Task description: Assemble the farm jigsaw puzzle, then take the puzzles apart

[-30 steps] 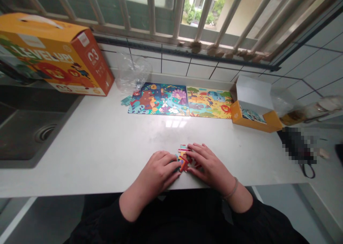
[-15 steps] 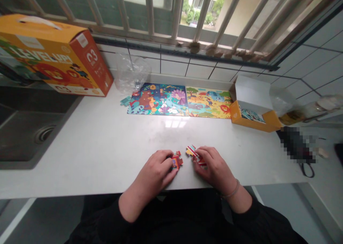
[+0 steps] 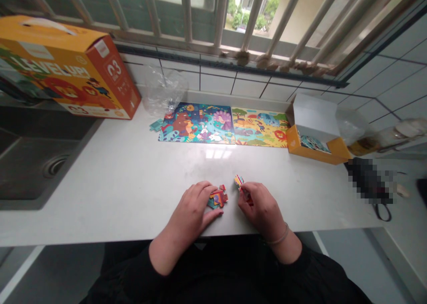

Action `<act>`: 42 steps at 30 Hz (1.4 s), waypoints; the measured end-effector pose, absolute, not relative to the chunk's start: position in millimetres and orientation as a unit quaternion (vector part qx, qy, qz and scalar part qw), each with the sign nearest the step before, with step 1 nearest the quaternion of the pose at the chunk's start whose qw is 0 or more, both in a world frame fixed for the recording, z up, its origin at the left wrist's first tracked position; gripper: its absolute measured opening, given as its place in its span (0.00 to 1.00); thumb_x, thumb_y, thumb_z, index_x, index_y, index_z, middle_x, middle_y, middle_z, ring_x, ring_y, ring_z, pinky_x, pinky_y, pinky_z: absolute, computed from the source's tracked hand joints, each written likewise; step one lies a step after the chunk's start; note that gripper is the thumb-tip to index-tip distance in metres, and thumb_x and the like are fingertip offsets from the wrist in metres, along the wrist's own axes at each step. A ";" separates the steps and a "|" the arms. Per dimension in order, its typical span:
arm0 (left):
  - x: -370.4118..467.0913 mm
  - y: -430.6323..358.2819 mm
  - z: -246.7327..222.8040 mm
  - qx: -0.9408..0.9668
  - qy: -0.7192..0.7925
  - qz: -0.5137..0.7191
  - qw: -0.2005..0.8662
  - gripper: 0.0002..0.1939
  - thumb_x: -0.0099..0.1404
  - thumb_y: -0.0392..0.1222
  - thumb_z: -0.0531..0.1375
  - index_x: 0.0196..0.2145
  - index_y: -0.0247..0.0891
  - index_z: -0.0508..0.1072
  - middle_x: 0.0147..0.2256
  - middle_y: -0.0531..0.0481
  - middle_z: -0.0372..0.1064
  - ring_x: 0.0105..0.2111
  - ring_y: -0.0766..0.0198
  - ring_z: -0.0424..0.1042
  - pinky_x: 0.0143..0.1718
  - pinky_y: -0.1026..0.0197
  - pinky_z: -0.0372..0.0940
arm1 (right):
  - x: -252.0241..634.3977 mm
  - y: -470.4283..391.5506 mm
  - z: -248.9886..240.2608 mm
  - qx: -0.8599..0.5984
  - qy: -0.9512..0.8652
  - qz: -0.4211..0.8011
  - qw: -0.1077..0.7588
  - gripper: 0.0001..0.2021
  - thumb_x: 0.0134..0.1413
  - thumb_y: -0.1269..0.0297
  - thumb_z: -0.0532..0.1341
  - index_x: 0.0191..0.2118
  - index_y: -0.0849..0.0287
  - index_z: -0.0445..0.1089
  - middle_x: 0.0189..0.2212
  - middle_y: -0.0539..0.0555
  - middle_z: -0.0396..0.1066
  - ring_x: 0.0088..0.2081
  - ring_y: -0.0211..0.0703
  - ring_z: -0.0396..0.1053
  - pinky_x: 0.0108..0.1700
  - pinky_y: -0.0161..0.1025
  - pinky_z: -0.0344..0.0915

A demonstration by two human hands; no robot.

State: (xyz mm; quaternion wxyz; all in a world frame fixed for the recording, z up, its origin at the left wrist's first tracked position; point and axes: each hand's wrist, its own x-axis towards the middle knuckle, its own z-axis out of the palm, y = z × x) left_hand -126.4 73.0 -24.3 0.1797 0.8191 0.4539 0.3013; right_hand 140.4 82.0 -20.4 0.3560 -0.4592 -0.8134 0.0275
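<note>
Daylight, cool and soft, from the barred window ahead of me. Pale square glare on the white counter; faint, soft shadows by my left hand and my right hand. My sleeves nearly black, detail lost. Slight overall softness; edges stretched by wide lens, bottle at right smeared. Pixelated patch nearby.

Puzzle pieces before picture sheets, open box to their right

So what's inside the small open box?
The open orange box holds a pile of teal-and-white pieces. The top ones show; whatever lies beneath them, and the box floor there, is covered.
</note>
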 end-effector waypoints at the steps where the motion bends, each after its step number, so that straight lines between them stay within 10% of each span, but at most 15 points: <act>1: -126.2 73.4 -24.5 0.818 0.451 0.306 0.184 0.31 0.69 0.43 0.76 0.64 0.41 0.70 0.59 0.37 0.76 0.57 0.43 0.79 0.59 0.38 0.77 | 138.3 81.3 -20.4 -0.451 -0.817 0.033 0.357 0.15 0.72 0.75 0.62 0.59 0.54 0.70 0.44 0.59 0.79 0.43 0.52 0.79 0.46 0.49 0.81; 17: -127.2 73.7 -23.1 0.821 0.459 0.290 0.177 0.34 0.67 0.48 0.78 0.66 0.42 0.74 0.57 0.37 0.74 0.52 0.44 0.77 0.55 0.41 0.78 | 140.9 70.8 -4.0 -0.381 -0.868 0.051 0.313 0.16 0.70 0.76 0.65 0.57 0.52 0.75 0.52 0.59 0.82 0.54 0.55 0.80 0.59 0.58 0.82; 25: -126.9 74.0 -18.3 0.848 0.394 0.284 0.212 0.16 0.74 0.42 0.72 0.57 0.44 0.80 0.52 0.41 0.75 0.49 0.51 0.79 0.53 0.49 0.79 | 207.0 23.5 -15.7 -0.364 -0.911 0.067 0.184 0.26 0.75 0.59 0.68 0.73 0.58 0.71 0.69 0.66 0.76 0.68 0.67 0.75 0.64 0.67 0.82; 35: -125.4 73.1 -17.1 0.855 0.346 0.305 0.237 0.11 0.77 0.38 0.67 0.56 0.43 0.78 0.54 0.41 0.78 0.52 0.53 0.81 0.55 0.51 0.80 | 181.3 19.0 -4.2 -0.386 -0.849 0.102 0.346 0.35 0.73 0.81 0.62 0.79 0.47 0.66 0.61 0.59 0.83 0.59 0.54 0.83 0.58 0.54 0.86; 42: -131.5 70.9 -3.6 0.789 0.421 0.380 0.236 0.09 0.80 0.36 0.59 0.55 0.41 0.74 0.48 0.43 0.79 0.48 0.55 0.80 0.52 0.51 0.78 | 115.7 60.0 -19.8 -0.387 -0.874 0.079 0.282 0.25 0.74 0.71 0.65 0.72 0.55 0.71 0.68 0.65 0.76 0.70 0.62 0.73 0.69 0.64 0.78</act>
